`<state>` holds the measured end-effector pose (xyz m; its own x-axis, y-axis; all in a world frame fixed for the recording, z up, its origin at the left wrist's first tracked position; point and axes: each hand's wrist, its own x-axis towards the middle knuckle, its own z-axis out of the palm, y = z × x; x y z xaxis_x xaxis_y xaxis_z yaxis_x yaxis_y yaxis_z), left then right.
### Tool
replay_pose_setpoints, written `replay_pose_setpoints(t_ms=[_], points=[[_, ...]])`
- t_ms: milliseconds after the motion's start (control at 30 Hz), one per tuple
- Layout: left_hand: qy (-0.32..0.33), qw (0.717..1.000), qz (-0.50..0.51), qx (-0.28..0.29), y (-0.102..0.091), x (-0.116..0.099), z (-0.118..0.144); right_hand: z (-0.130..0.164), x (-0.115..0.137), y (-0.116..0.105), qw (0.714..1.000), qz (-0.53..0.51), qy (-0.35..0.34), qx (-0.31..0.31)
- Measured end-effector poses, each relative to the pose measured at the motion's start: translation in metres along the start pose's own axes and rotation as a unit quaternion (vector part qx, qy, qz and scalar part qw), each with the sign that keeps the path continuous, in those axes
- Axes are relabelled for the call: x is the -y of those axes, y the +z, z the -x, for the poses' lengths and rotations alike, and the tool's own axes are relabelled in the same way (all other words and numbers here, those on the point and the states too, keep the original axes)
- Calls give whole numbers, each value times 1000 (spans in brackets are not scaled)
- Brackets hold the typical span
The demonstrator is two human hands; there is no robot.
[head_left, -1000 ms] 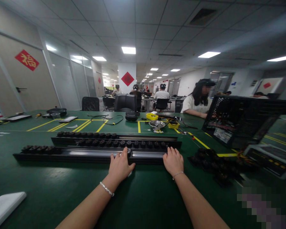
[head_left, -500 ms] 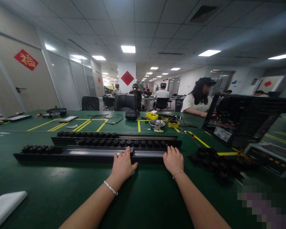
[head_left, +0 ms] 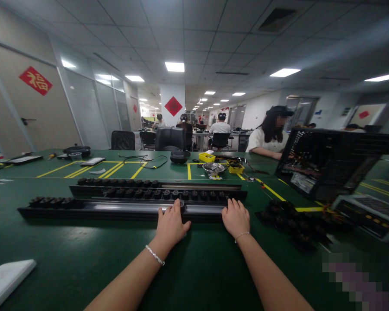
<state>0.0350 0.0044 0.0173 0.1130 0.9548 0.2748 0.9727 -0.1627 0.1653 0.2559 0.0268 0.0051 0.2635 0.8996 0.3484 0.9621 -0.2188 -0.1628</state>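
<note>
A long black rail [head_left: 126, 208] with a shiny channel lies across the table nearest me. My left hand [head_left: 171, 221] rests over its middle, fingers spread and thumb out to the right. Its index finger is against a small black wheel-like piece [head_left: 182, 204] in the channel. Over the rail's right end my right hand [head_left: 236, 217] is closed, fingers bent over the far edge. Several similar black pieces [head_left: 53, 202] sit at the rail's left end. Close behind is a second black rail [head_left: 210, 187], with rows of such pieces around it.
On the right are a heap of black pieces [head_left: 291, 222], an open computer case [head_left: 330, 162] and a power supply [head_left: 369, 216]. A metal bowl [head_left: 213, 167] and a yellow bin [head_left: 206, 157] stand behind the rails. Someone [head_left: 269, 134] sits beyond the case. A white object [head_left: 8, 280] lies front left.
My left hand has shifted slightly right along the front rail, and the small wheel-like piece has moved right with it. My right hand stays at the rail's end.
</note>
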Motion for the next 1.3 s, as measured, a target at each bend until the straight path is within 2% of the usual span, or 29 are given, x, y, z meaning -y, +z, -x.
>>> replay_pose_setpoints(t_ms=[433, 900, 1300], points=[[0, 1000, -12, 8, 1, -5, 0, 1, 2, -3, 1000, -1, 4, 22], [10, 1000, -8, -12, 4, -17, 0, 1, 3, -4, 1000, 1, 1, 8], [23, 1000, 1, -4, 8, -26, 0, 0, 3, -5, 1000, -3, 8, 30]])
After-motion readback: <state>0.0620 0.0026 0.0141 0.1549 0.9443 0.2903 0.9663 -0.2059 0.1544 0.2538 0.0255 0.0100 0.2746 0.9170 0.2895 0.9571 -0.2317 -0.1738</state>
